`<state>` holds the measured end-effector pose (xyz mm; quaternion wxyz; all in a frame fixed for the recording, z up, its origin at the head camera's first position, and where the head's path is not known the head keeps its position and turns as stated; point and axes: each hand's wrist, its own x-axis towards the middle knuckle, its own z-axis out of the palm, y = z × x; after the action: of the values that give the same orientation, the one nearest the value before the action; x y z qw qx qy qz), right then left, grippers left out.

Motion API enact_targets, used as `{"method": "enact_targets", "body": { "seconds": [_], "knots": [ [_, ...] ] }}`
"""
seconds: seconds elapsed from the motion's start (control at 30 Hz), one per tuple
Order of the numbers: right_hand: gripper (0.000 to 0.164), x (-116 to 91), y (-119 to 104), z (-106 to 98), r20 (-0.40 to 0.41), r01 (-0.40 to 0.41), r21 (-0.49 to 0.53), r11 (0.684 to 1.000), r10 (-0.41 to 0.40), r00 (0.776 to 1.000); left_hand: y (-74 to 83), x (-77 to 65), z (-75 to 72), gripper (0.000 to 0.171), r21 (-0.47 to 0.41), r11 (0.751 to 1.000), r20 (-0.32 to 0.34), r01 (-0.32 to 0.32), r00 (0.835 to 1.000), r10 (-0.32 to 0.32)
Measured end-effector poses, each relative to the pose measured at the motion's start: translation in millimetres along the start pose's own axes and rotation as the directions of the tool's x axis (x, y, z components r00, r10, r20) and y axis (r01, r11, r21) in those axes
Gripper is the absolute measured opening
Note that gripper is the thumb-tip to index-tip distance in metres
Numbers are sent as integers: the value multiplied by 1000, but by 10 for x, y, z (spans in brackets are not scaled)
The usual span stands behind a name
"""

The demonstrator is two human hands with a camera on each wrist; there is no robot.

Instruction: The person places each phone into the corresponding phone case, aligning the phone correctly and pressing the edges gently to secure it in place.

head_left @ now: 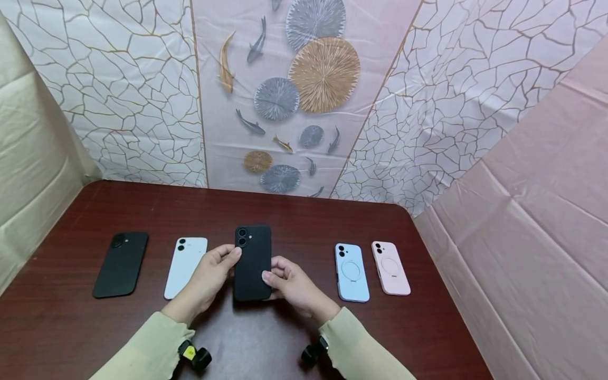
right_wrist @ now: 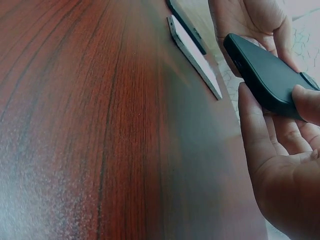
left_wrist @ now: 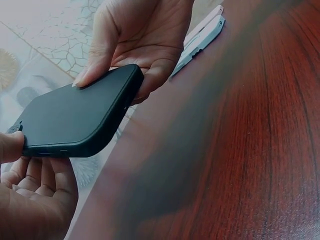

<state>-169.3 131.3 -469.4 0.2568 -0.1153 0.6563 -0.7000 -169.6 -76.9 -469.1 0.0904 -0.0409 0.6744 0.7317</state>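
Both hands hold a black smartphone (head_left: 254,266) above the table, its back with two stacked camera lenses facing up. At its upper left edge, the left hand (head_left: 207,277) grips it with the thumb on the back. The right hand (head_left: 298,289) holds the lower right edge, thumb lying on the back. In the left wrist view, the fingers of the left hand (left_wrist: 45,197) curl beneath the phone (left_wrist: 82,107). The right wrist view shows the right hand's fingers (right_wrist: 257,127) under the phone (right_wrist: 270,75). Its screen side is hidden.
On the dark red wooden table (head_left: 285,348) lie a black phone (head_left: 122,266) at the far left and a white phone (head_left: 185,266) beside the left hand. To the right lie a light blue phone (head_left: 351,287) and a pink phone (head_left: 392,279). Patterned cloth (head_left: 142,105) hangs behind.
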Motion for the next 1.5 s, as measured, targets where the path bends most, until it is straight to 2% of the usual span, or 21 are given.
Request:
{"method": "enact_targets", "body": {
  "seconds": [0.4, 0.77, 0.97, 1.07, 1.5],
  "knots": [
    [25, -1, -7, -5, -22, -8, 6, 1000, 8, 1000, 47, -20, 25, 42, 32, 999, -21, 12, 1000, -11],
    [28, -7, -9, -19, -46, -6, 23, 1000, 7, 999, 32, -16, 36, 41, 5, 1000, 40, 0, 999, 0],
    [29, 12, -5, -38, -117, -6, 48, 999, 11, 993, -26, -37, 60, 35, 27, 1000, 88, 9, 996, -12],
    [29, 15, -8, -43, -133, -10, 52, 999, 17, 991, -40, -42, 70, 34, 44, 999, 81, -5, 997, 1],
    [31, 2, -8, -49, -95, -25, 73, 997, 31, 995, -28, -74, 83, 28, 73, 997, 54, -23, 998, 19]
  ]
}}
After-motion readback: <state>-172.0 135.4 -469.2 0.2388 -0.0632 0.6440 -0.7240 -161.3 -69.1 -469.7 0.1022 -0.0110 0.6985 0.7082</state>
